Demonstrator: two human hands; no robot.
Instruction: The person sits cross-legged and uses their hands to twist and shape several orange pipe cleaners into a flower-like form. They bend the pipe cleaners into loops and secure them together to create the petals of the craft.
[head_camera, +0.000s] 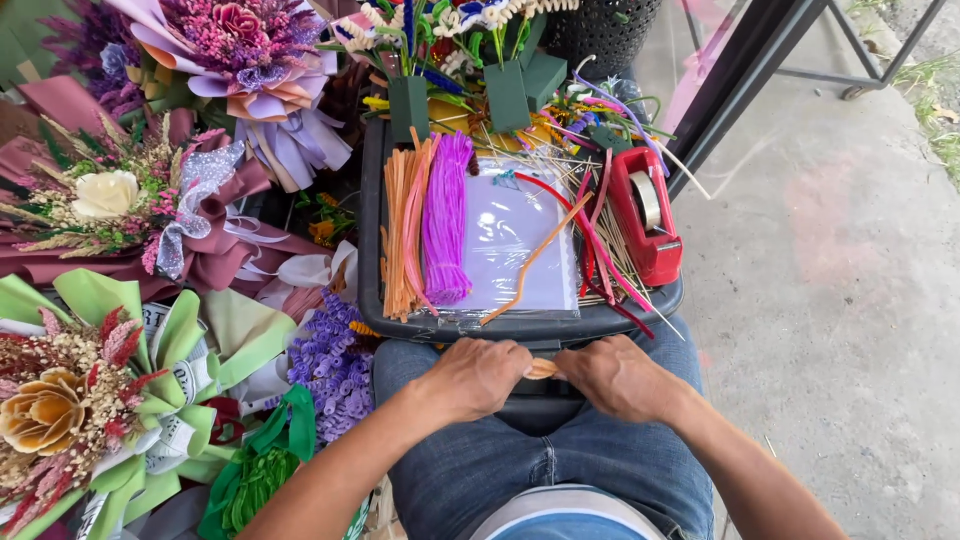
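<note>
1. Both hands meet over the lap, just below the near rim of the dark plastic tray (372, 240). The left hand (472, 378) and the right hand (618, 376) are each closed, fingers curled, pinching between them a small tan-orange fuzzy piece of pipe cleaner (541, 368).
2. That piece looks light, soft on the outside and likely wire-cored, so it should bend readily and keep its bend. Only its short middle shows; holding it at both ends with the fingertips, as here, seems the natural grip.
3. On the tray, left side, lies a bundle of orange fuzzy stems (404, 232), and next to it a bundle of bright purple fuzzy stems (446, 220). At the tray's centre sits a clear, glossy plastic sleeve (510, 245); thin pale wooden sticks (575, 170) fan across its right.
4. At the tray's right edge stands a red plastic tape dispenser (645, 212), hard and smooth.
5. Left of the tray lie paper-wrapped bouquets, among them a green-wrapped dried-flower bouquet (90, 400), crisp and brittle-looking.
</note>
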